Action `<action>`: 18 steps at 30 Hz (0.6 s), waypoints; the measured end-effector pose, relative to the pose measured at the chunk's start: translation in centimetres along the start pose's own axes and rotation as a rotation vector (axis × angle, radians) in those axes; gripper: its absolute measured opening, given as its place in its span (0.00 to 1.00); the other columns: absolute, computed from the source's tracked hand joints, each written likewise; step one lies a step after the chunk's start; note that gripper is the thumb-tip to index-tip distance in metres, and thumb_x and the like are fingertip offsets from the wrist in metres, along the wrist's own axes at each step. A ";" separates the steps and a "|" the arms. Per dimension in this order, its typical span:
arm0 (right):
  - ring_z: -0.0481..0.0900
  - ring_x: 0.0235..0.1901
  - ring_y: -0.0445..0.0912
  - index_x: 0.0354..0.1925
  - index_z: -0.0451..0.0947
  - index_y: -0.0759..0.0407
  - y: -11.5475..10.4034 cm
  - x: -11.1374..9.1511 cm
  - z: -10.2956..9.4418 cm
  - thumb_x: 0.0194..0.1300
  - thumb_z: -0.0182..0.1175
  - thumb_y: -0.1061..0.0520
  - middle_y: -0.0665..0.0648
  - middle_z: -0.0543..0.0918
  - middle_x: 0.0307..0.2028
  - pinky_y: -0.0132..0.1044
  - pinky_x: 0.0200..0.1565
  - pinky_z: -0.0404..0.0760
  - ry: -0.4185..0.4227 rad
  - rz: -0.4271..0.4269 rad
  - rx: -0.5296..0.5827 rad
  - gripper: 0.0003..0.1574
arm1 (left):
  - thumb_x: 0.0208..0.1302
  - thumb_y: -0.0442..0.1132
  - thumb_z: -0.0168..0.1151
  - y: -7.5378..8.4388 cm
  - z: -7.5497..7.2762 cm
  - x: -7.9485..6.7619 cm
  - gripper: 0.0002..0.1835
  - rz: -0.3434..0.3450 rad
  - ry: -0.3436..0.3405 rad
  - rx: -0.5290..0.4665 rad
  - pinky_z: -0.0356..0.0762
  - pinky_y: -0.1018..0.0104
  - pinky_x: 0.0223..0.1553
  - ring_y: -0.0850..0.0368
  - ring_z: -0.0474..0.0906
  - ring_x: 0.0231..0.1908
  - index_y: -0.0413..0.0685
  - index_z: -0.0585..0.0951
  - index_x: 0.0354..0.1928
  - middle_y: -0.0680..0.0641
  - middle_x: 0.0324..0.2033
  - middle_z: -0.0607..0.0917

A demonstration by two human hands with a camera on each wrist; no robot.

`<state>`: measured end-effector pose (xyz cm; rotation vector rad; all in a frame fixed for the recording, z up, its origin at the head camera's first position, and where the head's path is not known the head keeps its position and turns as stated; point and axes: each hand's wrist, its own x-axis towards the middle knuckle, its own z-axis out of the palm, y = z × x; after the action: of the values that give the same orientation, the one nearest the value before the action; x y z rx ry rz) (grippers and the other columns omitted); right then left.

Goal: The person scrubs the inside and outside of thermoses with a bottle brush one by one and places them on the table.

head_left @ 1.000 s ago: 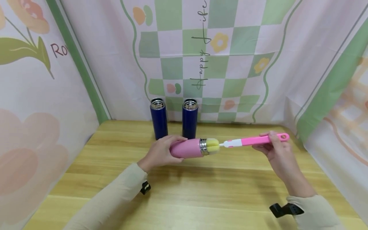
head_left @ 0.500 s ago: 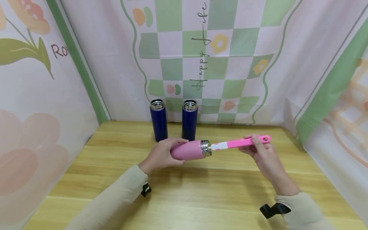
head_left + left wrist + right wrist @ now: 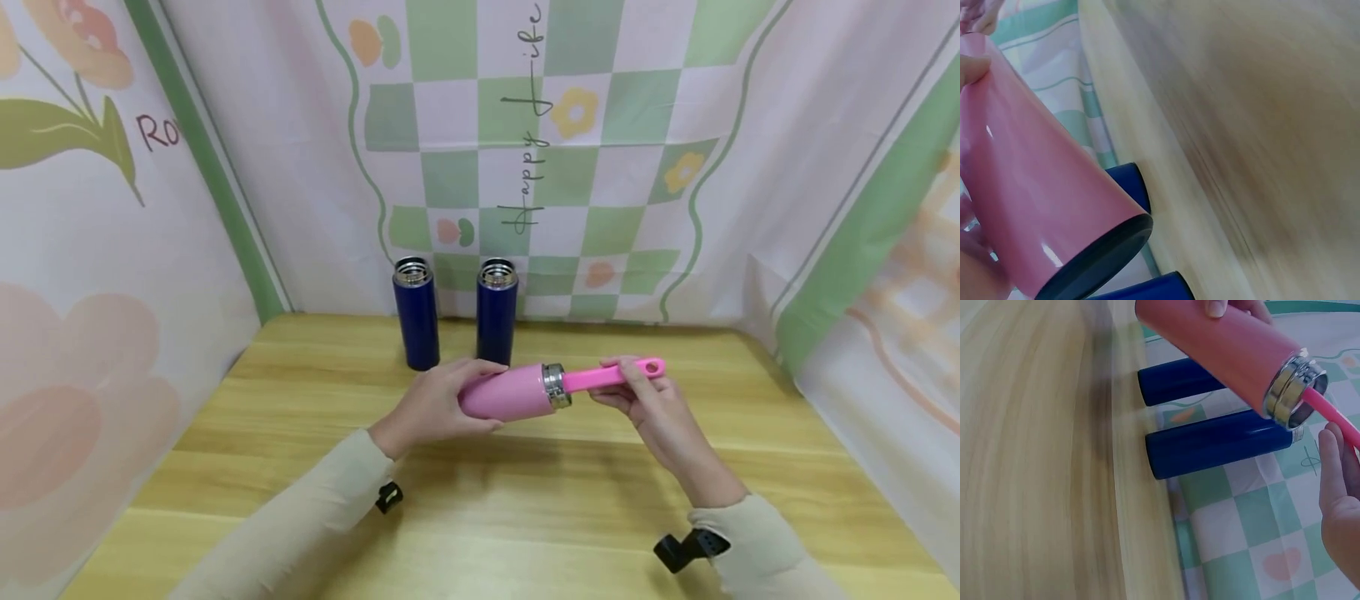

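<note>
My left hand (image 3: pixel 438 402) grips the body of a pink bottle (image 3: pixel 510 392), held tilted nearly level above the table, its steel mouth facing right. The bottle's dark base (image 3: pixel 1097 259) shows in the left wrist view. With thumb and fingers my right hand (image 3: pixel 660 412) pinches the pink handle of a bottle brush (image 3: pixel 600 379). The brush's yellow head and white neck are hidden inside the bottle; only the handle sticks out of the metal neck (image 3: pixel 1291 390).
Two dark blue bottles, a left one (image 3: pixel 417 321) and a right one (image 3: pixel 497 317), stand uncapped near the table's back edge, just behind the pink bottle. A checked cloth (image 3: pixel 570 192) hangs behind the wooden table (image 3: pixel 480 517).
My right hand has moved left, pushing the brush from the bottle's mouth deep inside, so the yellow head and white neck have disappeared. The left hand and bottle have shifted slightly right.
</note>
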<state>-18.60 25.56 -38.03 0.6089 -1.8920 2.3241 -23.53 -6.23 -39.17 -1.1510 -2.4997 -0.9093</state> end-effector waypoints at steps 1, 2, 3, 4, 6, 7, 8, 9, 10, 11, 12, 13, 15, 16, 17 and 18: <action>0.85 0.46 0.48 0.52 0.79 0.63 0.0 0.0 0.0 0.82 0.43 0.55 0.60 0.83 0.47 0.40 0.52 0.80 -0.001 0.005 0.002 0.20 | 0.52 0.57 0.77 -0.1 0.1 0.0 0.36 0.003 -0.005 0.002 0.77 0.62 0.49 0.64 0.76 0.48 0.66 0.77 0.64 0.57 0.54 0.82; 0.85 0.46 0.48 0.52 0.79 0.62 -0.1 0.0 0.0 0.82 0.43 0.55 0.60 0.83 0.47 0.40 0.52 0.80 0.002 0.010 0.005 0.20 | 0.53 0.57 0.77 -0.2 0.1 -0.1 0.36 0.007 -0.011 0.006 0.77 0.62 0.49 0.63 0.76 0.48 0.66 0.76 0.65 0.57 0.54 0.82; 0.85 0.46 0.47 0.52 0.80 0.62 -0.1 0.0 0.0 0.82 0.43 0.55 0.60 0.83 0.46 0.39 0.51 0.80 0.008 0.015 0.004 0.20 | 0.53 0.58 0.76 -0.3 0.2 -0.1 0.36 0.014 -0.016 0.011 0.76 0.62 0.49 0.63 0.76 0.49 0.65 0.76 0.65 0.57 0.54 0.82; 0.85 0.45 0.47 0.51 0.80 0.61 -0.2 -0.1 -0.1 0.82 0.43 0.54 0.60 0.83 0.46 0.39 0.51 0.80 0.015 0.019 0.002 0.20 | 0.53 0.58 0.76 -0.4 0.2 -0.1 0.36 0.023 -0.020 0.014 0.76 0.62 0.50 0.63 0.76 0.49 0.65 0.76 0.65 0.57 0.54 0.82; 0.85 0.45 0.47 0.51 0.80 0.60 -0.3 -0.1 -0.2 0.82 0.43 0.54 0.59 0.83 0.45 0.39 0.51 0.80 0.027 0.021 0.002 0.20 | 0.53 0.57 0.76 -0.6 0.2 -0.1 0.36 0.036 -0.022 0.019 0.76 0.62 0.51 0.62 0.77 0.51 0.62 0.76 0.65 0.56 0.55 0.82; 0.85 0.45 0.47 0.51 0.80 0.61 -0.4 -0.1 -0.3 0.82 0.43 0.54 0.59 0.83 0.45 0.39 0.51 0.80 0.032 0.019 0.007 0.20 | 0.53 0.57 0.76 -0.7 0.2 -0.2 0.37 0.039 -0.022 0.019 0.76 0.61 0.52 0.62 0.77 0.51 0.61 0.76 0.65 0.56 0.55 0.82; 0.85 0.45 0.47 0.50 0.80 0.61 -0.4 -0.2 -0.4 0.82 0.43 0.54 0.59 0.83 0.45 0.39 0.51 0.80 0.037 0.016 0.017 0.20 | 0.52 0.57 0.77 -0.8 0.1 -0.2 0.37 0.039 -0.021 0.021 0.76 0.61 0.53 0.62 0.77 0.52 0.60 0.76 0.64 0.56 0.55 0.82; 0.85 0.45 0.47 0.50 0.80 0.61 -0.5 -0.2 -0.6 0.82 0.43 0.54 0.59 0.83 0.44 0.39 0.51 0.80 0.041 0.012 0.025 0.20 | 0.52 0.57 0.77 -0.9 0.1 -0.3 0.37 0.034 -0.020 0.022 0.76 0.61 0.52 0.62 0.77 0.51 0.60 0.77 0.64 0.56 0.55 0.82; 0.85 0.45 0.47 0.50 0.80 0.62 -0.6 -0.3 -0.7 0.82 0.43 0.54 0.59 0.84 0.44 0.39 0.50 0.81 0.047 0.006 0.039 0.20 | 0.52 0.57 0.77 -1.0 0.0 -0.4 0.37 0.028 -0.018 0.022 0.76 0.61 0.52 0.62 0.77 0.51 0.59 0.77 0.64 0.56 0.55 0.82; 0.85 0.45 0.47 0.49 0.80 0.62 -0.7 -0.3 -0.9 0.82 0.43 0.54 0.59 0.84 0.43 0.39 0.50 0.81 0.054 -0.003 0.054 0.20 | 0.51 0.57 0.77 -1.1 -0.1 -0.5 0.36 0.019 -0.018 0.025 0.76 0.61 0.53 0.62 0.77 0.51 0.59 0.77 0.63 0.57 0.55 0.82; 0.86 0.44 0.47 0.49 0.80 0.62 -0.8 -0.3 -1.1 0.82 0.43 0.54 0.59 0.84 0.43 0.39 0.50 0.81 0.062 -0.009 0.069 0.20 | 0.51 0.57 0.78 -1.2 -0.2 -0.6 0.36 0.010 -0.017 0.027 0.76 0.61 0.53 0.62 0.76 0.51 0.59 0.77 0.63 0.57 0.55 0.82; 0.86 0.44 0.47 0.48 0.80 0.63 -0.9 -0.4 -1.2 0.82 0.43 0.54 0.60 0.85 0.42 0.39 0.49 0.81 0.066 -0.017 0.085 0.20 | 0.51 0.57 0.78 -1.3 -0.3 -0.7 0.36 0.001 -0.018 0.032 0.76 0.61 0.52 0.63 0.76 0.51 0.60 0.77 0.63 0.58 0.55 0.82; 0.86 0.44 0.47 0.48 0.80 0.63 -1.1 -0.5 -1.5 0.82 0.43 0.54 0.60 0.85 0.42 0.39 0.49 0.82 0.071 -0.026 0.105 0.21 | 0.51 0.56 0.78 -1.7 -0.4 -0.8 0.36 -0.014 -0.025 0.034 0.76 0.61 0.53 0.63 0.76 0.51 0.60 0.77 0.62 0.58 0.55 0.81; 0.86 0.44 0.47 0.48 0.80 0.63 -1.2 -0.5 -1.5 0.82 0.43 0.54 0.60 0.85 0.42 0.39 0.49 0.82 0.072 -0.028 0.110 0.21 | 0.51 0.55 0.78 -1.9 -0.5 -0.9 0.36 -0.019 -0.032 0.038 0.76 0.61 0.53 0.64 0.76 0.51 0.60 0.76 0.63 0.57 0.55 0.81; 0.86 0.44 0.47 0.48 0.80 0.64 -1.3 -0.5 -1.6 0.82 0.43 0.54 0.60 0.85 0.41 0.39 0.49 0.82 0.074 -0.030 0.111 0.21 | 0.51 0.55 0.78 -2.0 -0.5 -1.0 0.36 -0.023 -0.038 0.042 0.76 0.61 0.54 0.64 0.76 0.51 0.60 0.76 0.63 0.57 0.55 0.81; 0.86 0.43 0.47 0.48 0.81 0.64 -1.4 -0.5 -1.6 0.82 0.43 0.54 0.60 0.85 0.41 0.39 0.49 0.82 0.074 -0.028 0.108 0.21 | 0.51 0.55 0.78 -2.1 -0.6 -1.1 0.36 -0.026 -0.046 0.045 0.76 0.60 0.54 0.63 0.76 0.52 0.60 0.76 0.63 0.57 0.55 0.81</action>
<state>-18.08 27.54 -37.16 0.5471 -1.7255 2.4085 -24.36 -8.31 -40.12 -1.1397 -2.5637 -0.8374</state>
